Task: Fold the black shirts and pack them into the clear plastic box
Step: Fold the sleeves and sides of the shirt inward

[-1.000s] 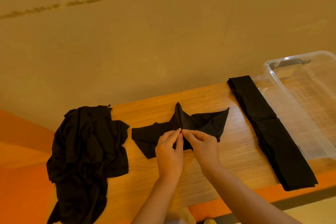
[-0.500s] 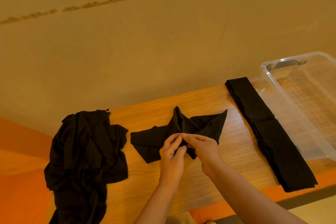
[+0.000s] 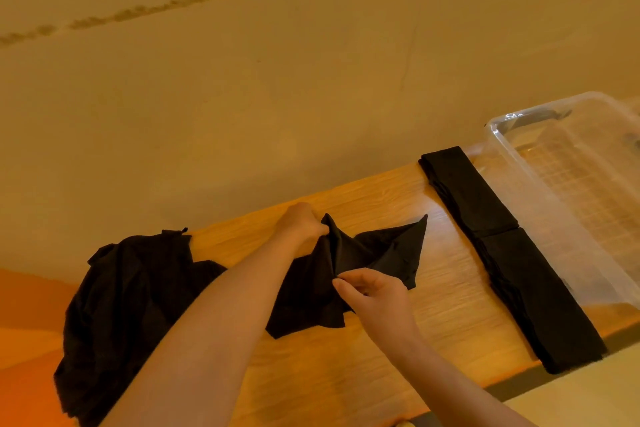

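Observation:
A black shirt (image 3: pixel 381 253) lies crumpled in the middle of the wooden table (image 3: pixel 433 333). My left hand (image 3: pixel 301 222) grips its far peak near the table's back edge. My right hand (image 3: pixel 374 291) pinches the cloth at its near middle. A heap of unfolded black shirts (image 3: pixel 124 295) lies at the left and hangs over the table's edge. Folded black shirts (image 3: pixel 512 253) lie in a long strip at the right, beside the clear plastic box (image 3: pixel 512 163), which looks empty.
A plain beige wall (image 3: pixel 311 80) stands right behind the table. An orange surface (image 3: pixel 27 322) shows to the left below the table. The table's near edge runs along the lower right.
My left hand has moved from the shirt's near middle up to its far peak and taken hold there. My right hand stays pinching the near middle. The view has shifted a little.

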`<state>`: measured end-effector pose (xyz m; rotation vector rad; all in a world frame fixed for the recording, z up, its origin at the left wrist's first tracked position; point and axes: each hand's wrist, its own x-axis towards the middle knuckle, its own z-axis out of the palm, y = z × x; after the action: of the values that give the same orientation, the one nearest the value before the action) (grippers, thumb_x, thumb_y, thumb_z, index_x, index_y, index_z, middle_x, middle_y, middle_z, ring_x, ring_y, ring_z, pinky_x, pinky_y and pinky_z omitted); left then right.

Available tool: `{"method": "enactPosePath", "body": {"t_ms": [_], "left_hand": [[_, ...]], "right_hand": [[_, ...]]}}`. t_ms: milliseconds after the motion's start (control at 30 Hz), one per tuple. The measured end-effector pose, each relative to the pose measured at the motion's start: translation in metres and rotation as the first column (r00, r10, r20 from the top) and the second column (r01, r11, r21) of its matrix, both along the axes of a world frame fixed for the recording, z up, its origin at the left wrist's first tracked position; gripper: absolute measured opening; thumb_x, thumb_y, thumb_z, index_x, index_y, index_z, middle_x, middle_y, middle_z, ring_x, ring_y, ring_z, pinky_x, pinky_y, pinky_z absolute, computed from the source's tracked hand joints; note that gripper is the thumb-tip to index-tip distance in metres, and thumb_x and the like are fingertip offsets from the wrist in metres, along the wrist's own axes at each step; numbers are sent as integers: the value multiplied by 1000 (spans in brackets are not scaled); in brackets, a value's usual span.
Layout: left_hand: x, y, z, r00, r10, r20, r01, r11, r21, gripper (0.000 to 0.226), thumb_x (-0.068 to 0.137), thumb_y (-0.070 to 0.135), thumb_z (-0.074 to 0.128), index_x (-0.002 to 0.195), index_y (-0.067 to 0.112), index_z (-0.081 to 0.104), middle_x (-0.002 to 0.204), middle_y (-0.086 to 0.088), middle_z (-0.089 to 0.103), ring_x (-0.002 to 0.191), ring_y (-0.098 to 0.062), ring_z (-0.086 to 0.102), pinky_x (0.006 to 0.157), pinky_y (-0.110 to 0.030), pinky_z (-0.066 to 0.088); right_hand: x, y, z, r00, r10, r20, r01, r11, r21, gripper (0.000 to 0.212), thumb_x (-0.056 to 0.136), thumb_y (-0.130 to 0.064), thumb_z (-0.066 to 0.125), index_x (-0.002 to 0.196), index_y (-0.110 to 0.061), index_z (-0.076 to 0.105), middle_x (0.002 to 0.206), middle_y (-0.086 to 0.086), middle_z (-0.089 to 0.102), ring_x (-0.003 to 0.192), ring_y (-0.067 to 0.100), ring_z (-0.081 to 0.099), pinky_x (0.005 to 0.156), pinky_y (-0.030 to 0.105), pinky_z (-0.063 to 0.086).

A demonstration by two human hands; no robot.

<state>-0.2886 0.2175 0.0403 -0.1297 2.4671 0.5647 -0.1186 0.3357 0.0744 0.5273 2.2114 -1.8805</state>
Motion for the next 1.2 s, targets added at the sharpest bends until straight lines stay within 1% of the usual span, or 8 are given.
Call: {"method": "enactPosePath", "body": {"t_ms": [100,267,367,600,700,767,1033,1200], "left_hand": [[-15,11,-9,992,-126,-14,125,990,-71,16,83,21,64,96,11,67,98,-5,65,88,-22,63,71,-33,50],[-33,19,-8,980,-191,-51,189,981,-39,10,85,11,59,79,9,67,92,-9,67,91,-26,64,61,-28,42],[-45,10,0,985,-162,-67,166,984,63,13,83,10,62,89,7,73,92,-9,69,87,-24,65,65,-29,46],[-43,-18,64,983,134,-125,-94,953,287,14,84,9,59,86,10,73,82,-6,71,56,-12,56,57,-24,49],[-32,-28,102,953,268,-142,-205,913,352,18,82,9,58,88,9,75,78,-7,73,48,-11,54,44,-17,40],[-22,-32,130,933,321,-164,-236,888,395,20,81,6,56,87,9,75,73,-7,71,42,-10,54,35,-12,33],[33,-48,210,882,403,-245,-254,844,472,21,82,5,55,85,11,75,73,-9,74,66,-23,72,50,-25,31],[67,-49,238,821,509,-258,-318,783,534,17,84,8,57,91,6,72,73,-9,74,65,-22,73,49,-25,28]], "right_hand": [[0,2,3,998,34,-56,-33,999,10,8,85,-19,71,90,-25,74,82,-3,72,79,4,66,64,15,52],[1,13,7,993,46,-106,-39,997,62,10,83,-21,73,90,-28,74,82,-6,71,82,4,65,72,15,50],[3,22,12,984,60,-169,-41,992,119,17,82,-19,74,87,-35,71,81,-13,70,81,2,64,74,12,48],[-1,61,32,943,108,-314,-11,955,295,23,82,-20,72,90,-40,67,85,-26,67,81,1,63,71,11,49],[-10,83,45,917,108,-385,46,928,369,17,79,-32,69,89,-46,62,78,-17,67,79,4,64,65,16,52],[-20,96,55,878,139,-457,82,899,431,26,81,-24,70,90,-47,60,71,-14,66,77,5,63,65,13,51],[-57,124,109,703,293,-648,205,789,579,13,84,-15,71,95,-21,74,72,-15,63,76,4,60,64,9,47],[-62,132,142,676,343,-652,184,778,600,13,87,-26,66,99,-28,71,77,-22,59,70,-5,57,64,9,43]]}}
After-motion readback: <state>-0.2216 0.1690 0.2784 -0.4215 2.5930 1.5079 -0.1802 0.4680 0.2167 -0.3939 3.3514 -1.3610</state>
